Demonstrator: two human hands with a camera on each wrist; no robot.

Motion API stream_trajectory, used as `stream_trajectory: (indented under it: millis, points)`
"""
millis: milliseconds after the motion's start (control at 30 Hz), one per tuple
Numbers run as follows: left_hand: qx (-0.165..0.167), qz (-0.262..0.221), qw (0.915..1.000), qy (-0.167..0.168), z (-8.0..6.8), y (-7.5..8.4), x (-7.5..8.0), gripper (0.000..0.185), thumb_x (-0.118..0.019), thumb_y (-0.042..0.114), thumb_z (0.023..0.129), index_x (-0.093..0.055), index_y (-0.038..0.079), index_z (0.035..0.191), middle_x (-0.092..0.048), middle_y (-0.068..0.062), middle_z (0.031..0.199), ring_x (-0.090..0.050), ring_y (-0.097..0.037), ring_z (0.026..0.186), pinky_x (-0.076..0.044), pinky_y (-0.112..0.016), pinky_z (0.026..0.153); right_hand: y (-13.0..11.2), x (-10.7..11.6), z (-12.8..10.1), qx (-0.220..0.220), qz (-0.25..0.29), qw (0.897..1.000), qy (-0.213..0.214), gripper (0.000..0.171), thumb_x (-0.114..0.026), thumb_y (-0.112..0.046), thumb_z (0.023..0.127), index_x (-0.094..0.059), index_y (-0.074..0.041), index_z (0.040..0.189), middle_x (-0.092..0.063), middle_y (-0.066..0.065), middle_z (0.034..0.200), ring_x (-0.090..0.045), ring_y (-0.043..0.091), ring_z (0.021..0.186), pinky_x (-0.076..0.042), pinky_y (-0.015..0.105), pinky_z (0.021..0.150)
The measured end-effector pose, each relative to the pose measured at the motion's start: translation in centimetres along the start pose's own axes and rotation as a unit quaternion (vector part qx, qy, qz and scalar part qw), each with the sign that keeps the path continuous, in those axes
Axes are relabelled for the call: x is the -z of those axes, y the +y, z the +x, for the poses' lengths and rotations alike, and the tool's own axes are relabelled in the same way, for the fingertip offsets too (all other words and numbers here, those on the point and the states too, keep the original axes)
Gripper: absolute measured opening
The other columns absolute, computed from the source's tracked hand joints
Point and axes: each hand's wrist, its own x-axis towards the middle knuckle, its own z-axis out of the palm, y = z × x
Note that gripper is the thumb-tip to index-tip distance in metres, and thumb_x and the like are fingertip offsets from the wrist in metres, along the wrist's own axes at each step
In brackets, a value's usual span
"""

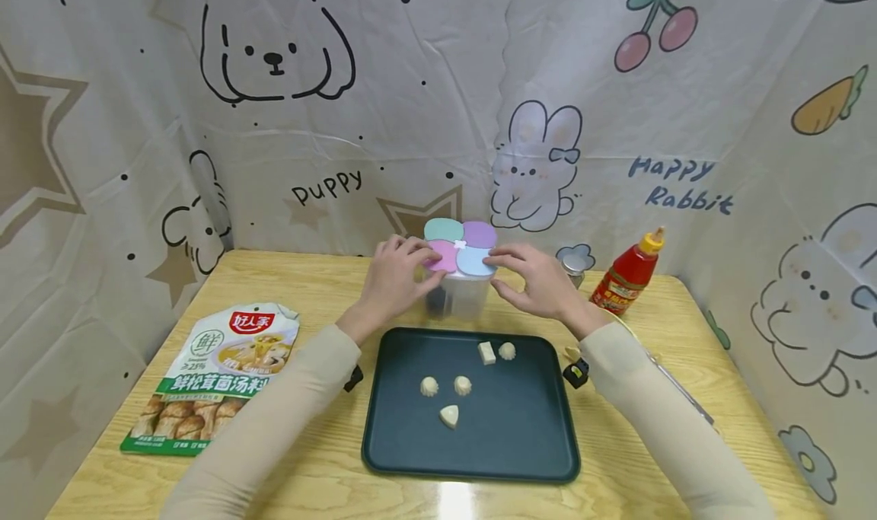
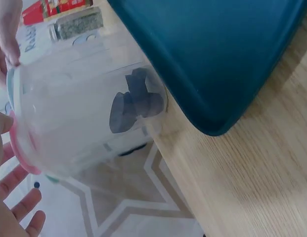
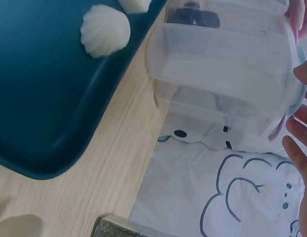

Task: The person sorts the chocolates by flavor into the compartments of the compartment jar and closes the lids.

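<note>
1. Light wooden table bears a dark green tray near centre
2. Soup mix packet lies left
3. Clear container, small jar and red sauce bottle stand far

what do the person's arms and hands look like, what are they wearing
Both arms are in long, plain cream-beige sleeves reaching to the wrists, left sleeve and right sleeve. The left hand and right hand are bare, with no gloves or rings visible. A small black device is strapped under each wrist, the right wrist's device showing a yellow-green spot.
</note>
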Motion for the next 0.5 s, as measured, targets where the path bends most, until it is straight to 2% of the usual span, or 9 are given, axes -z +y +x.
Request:
stream_trajectory:
  millis: [233, 400, 500]
  points:
    - [0.017, -0.015, 0.9996, -0.018, 0.4, -0.9, 0.4, 0.030, -0.079, 0.037, 0.094, -0.078, 0.016, 0.116, -0.074, -0.007, 0.121, -0.062, -0.031, 0.107, -0.051, -0.047, 0.093, -1.2, -0.2, -0.3, 0.045, 0.000, 0.999, 0.025, 0.031, -0.081, -0.021, 0.088, -0.078, -0.013, 0.118, -0.075, 0.009, 0.118, -0.070, 0.028, 0.109, -0.061, 0.046, 0.089]
    - [0.034, -0.018, 0.9986, -0.036, 0.6, -1.2, 0.4, 0.032, -0.076, 0.037, 0.096, -0.077, 0.017, 0.120, -0.072, -0.007, 0.126, -0.061, -0.030, 0.110, -0.051, -0.045, 0.093, -2.1, -0.1, -0.1, 0.060, 0.006, 0.998, 0.024, 0.031, -0.081, -0.021, 0.088, -0.078, -0.013, 0.118, -0.075, 0.009, 0.116, -0.071, 0.026, 0.104, -0.062, 0.043, 0.082]
    - [0.032, -0.017, 0.9986, -0.039, 0.7, -1.2, 0.4, 0.031, -0.075, 0.036, 0.097, -0.077, 0.016, 0.121, -0.072, -0.007, 0.126, -0.061, -0.030, 0.112, -0.052, -0.044, 0.094, -2.4, 0.2, 0.2, 0.063, 0.007, 0.998, 0.018, 0.030, -0.081, -0.022, 0.088, -0.078, -0.013, 0.117, -0.076, 0.010, 0.115, -0.072, 0.026, 0.102, -0.062, 0.043, 0.081]
